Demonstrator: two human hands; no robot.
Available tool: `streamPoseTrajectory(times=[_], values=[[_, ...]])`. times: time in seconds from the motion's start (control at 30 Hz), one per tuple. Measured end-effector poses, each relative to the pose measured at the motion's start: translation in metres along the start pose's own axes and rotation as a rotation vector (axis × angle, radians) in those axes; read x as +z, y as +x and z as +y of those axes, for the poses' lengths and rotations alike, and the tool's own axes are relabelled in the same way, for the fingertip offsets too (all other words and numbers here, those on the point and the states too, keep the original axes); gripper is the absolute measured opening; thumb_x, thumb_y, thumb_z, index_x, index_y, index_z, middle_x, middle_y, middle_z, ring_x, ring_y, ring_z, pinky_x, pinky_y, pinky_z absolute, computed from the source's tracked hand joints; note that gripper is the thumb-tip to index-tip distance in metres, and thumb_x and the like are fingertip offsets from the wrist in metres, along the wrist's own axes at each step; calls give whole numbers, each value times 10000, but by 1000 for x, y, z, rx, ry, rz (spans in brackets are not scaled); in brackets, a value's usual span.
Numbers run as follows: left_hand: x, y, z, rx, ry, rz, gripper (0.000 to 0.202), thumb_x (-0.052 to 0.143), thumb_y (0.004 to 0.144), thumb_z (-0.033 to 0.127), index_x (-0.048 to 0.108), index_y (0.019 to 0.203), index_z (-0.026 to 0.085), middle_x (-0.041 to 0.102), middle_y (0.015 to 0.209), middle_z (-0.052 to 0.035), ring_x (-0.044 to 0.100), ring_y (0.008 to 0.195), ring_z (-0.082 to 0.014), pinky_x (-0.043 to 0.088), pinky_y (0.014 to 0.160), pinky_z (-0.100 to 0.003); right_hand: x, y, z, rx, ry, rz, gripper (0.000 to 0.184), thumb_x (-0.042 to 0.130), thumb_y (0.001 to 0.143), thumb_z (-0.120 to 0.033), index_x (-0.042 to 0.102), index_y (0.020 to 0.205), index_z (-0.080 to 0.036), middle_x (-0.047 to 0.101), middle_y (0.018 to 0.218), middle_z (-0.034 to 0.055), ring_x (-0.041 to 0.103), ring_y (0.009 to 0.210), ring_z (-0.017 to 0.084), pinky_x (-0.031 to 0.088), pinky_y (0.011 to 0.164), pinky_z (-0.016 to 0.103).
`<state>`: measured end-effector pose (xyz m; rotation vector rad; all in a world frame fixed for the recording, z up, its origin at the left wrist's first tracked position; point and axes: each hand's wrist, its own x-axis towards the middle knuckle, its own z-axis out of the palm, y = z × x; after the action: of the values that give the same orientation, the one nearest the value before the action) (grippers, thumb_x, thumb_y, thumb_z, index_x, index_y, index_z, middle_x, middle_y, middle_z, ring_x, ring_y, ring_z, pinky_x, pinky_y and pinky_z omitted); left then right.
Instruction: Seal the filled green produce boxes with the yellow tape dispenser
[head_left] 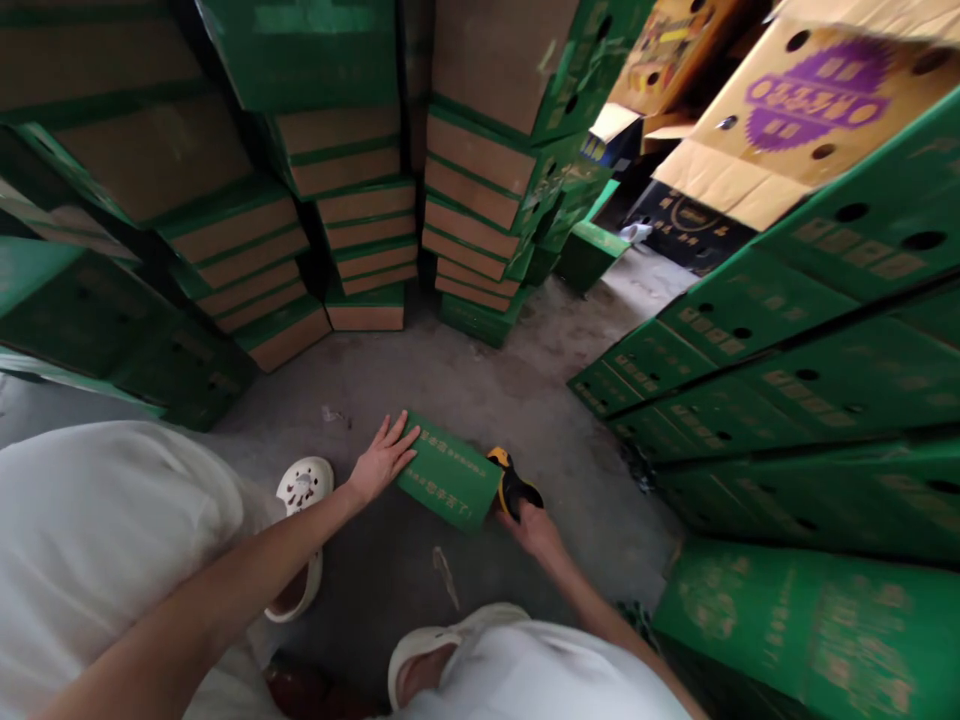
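Observation:
A green cardboard box (450, 470) with pale printed characters rests on the concrete floor in front of me. My left hand (379, 462) lies on its left end, fingers spread over the edge and holding nothing. At the opposite end, my right hand (529, 525) is wrapped round a black-and-yellow hand tool (511, 482), which looks like a tape dispenser. The tool's front is against or very close to the box's right end; contact cannot be made out. The fingertips of my right hand are partly hidden.
Tall stacks of green-and-brown cartons (476, 190) stand ahead. More green boxes (720, 390) form a wall on the right, with yellow cartons (825, 100) above and behind. My white clogs (305, 485) flank the work spot. A thin strip (445, 577) lies on the floor.

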<state>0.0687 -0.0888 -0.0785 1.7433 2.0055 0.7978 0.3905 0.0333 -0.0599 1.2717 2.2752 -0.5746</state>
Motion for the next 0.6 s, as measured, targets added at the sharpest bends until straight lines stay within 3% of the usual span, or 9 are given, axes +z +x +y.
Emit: streamPoseTrajectory(times=[0.1, 0.2, 0.27, 0.37, 0.43, 0.53, 0.6], values=[[-4, 5, -4, -107, -191, -29, 487, 430, 965, 492, 511, 1398, 286, -43, 1626, -5, 185, 1468, -274, 238, 1192, -418, 30, 20, -25, 210, -12, 177, 382, 383, 987, -370, 572, 1165, -89, 672, 1081, 232, 656, 1030, 318, 474, 802, 370], [-6, 10, -9, -202, -373, -48, 515, 511, 910, 545, 577, 1343, 274, 74, 1623, -25, 223, 1453, -281, 224, 1190, -396, 41, 33, -29, 302, 64, 284, 359, 376, 988, -363, 557, 1108, -78, 679, 1024, 211, 668, 986, 285, 470, 794, 334], [-5, 12, -11, -234, -461, -36, 520, 545, 884, 555, 606, 1312, 266, 166, 1609, -35, 244, 1448, -275, 213, 1192, -393, 31, 34, -18, 344, 157, 266, 367, 363, 985, -386, 559, 1079, -91, 689, 976, 191, 680, 934, 274, 470, 750, 316], [-2, 12, -13, -256, -524, -3, 490, 579, 865, 540, 632, 1278, 280, 220, 1597, -18, 269, 1443, -262, 205, 1195, -387, -15, 25, 3, 385, 379, 280, 419, 353, 965, -450, 591, 1028, -111, 696, 930, 174, 677, 848, 260, 464, 671, 303], [0, 10, -11, -266, -532, 10, 464, 591, 862, 520, 638, 1267, 298, 248, 1588, -2, 275, 1442, -256, 198, 1199, -386, -60, 13, 6, 292, 545, 322, 438, 403, 930, -507, 618, 974, -127, 698, 903, 155, 663, 796, 240, 451, 619, 285], [5, 4, -5, -296, -537, 32, 450, 600, 863, 495, 631, 1273, 313, 234, 1592, 11, 281, 1439, -258, 200, 1198, -401, -121, -4, -20, 39, 720, 177, 520, 482, 865, -639, 641, 944, -150, 694, 798, 94, 636, 682, 196, 422, 545, 252], [11, 0, -2, -304, -551, 59, 427, 600, 866, 475, 649, 1255, 305, 216, 1596, 14, 284, 1439, -259, 218, 1193, -402, -142, -8, -52, -131, 731, 21, 568, 525, 819, -694, 652, 922, -150, 684, 759, 66, 609, 634, 168, 392, 509, 232]])
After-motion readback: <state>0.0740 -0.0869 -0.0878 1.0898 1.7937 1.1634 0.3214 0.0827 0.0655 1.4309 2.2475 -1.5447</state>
